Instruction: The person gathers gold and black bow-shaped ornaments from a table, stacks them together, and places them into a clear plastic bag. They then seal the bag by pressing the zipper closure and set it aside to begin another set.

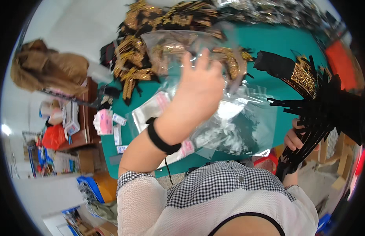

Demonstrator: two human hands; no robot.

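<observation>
My left hand (200,84) is raised over the green table (269,43), fingers spread apart and pressed against a clear plastic bag (233,118) that hangs crumpled in front of me; whether the thumb pinches the film I cannot tell. A black band (162,141) sits on that wrist. My right hand (294,137) is at the near right, fingers curled tight around a black fringed garment (320,106) with a gold embroidered band (303,78), which juts up and to the right of the bag. On the far side of the table lies a heap of black and gold trims (151,43). More flat clear bags (153,110) lie near left of my wrist.
</observation>
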